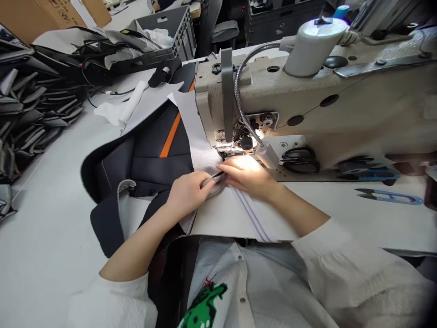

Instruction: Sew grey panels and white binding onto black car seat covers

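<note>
A black fabric cover with an orange stripe lies on the white table, its grey-white edge running under the head of a sewing machine. Close in front of the lit needle area, my left hand pinches the folded edge of the cover between thumb and fingers. My right hand is closed on the same edge, just beside the presser foot, with its fingertips near those of the left. A white strap with purple lines hangs from under my right hand toward the table's front edge. The needle itself is hidden.
Black-handled scissors lie on the machine bed, and blue thread snips rest farther right. Stacked dark fabric pieces fill the left side. A grey crate and a cardboard box stand at the back.
</note>
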`<state>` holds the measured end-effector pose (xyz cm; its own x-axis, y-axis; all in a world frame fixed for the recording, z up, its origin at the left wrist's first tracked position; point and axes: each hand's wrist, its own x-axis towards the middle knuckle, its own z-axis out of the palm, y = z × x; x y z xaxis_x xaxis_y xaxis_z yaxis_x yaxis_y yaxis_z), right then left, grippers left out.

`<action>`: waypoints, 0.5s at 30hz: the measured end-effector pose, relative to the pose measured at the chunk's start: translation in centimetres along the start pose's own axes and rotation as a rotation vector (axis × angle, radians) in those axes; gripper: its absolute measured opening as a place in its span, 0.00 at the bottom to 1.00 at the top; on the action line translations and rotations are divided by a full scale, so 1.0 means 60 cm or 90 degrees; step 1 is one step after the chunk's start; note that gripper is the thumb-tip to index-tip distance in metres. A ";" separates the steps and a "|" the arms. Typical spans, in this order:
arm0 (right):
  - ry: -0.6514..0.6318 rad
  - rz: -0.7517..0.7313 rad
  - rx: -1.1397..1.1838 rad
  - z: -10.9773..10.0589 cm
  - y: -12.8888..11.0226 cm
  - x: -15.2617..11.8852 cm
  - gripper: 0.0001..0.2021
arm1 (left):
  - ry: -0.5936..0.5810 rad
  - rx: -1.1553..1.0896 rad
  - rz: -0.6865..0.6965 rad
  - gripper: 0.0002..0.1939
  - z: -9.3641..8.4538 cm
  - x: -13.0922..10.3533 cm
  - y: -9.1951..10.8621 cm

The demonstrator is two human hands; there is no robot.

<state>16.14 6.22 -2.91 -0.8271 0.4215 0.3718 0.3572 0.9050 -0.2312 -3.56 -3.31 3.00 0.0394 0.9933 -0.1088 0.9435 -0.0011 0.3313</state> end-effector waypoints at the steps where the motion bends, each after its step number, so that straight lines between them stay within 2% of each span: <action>1: -0.039 -0.034 -0.035 -0.002 0.000 0.010 0.15 | 0.004 0.059 0.019 0.14 -0.004 -0.002 0.010; 4: -0.127 -0.088 -0.128 0.003 -0.002 0.045 0.09 | -0.001 0.221 0.082 0.17 -0.012 -0.001 0.046; 8: -0.146 -0.066 -0.163 0.030 -0.018 0.076 0.08 | -0.046 0.323 0.172 0.17 -0.003 0.001 0.077; 11: -0.131 -0.061 -0.165 0.040 -0.037 0.066 0.08 | -0.080 0.342 0.170 0.18 0.023 -0.007 0.076; 13: -0.104 -0.068 -0.157 0.032 -0.045 0.043 0.10 | -0.099 0.347 0.154 0.17 0.046 -0.012 0.070; 15: -0.067 -0.029 -0.139 0.019 -0.043 0.016 0.15 | -0.113 0.352 0.142 0.19 0.067 -0.012 0.067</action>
<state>13.91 4.20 -2.99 -0.8806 0.3825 0.2797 0.3950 0.9186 -0.0128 1.52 -4.47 0.66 0.2643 0.9278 -0.2634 0.9350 -0.3135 -0.1659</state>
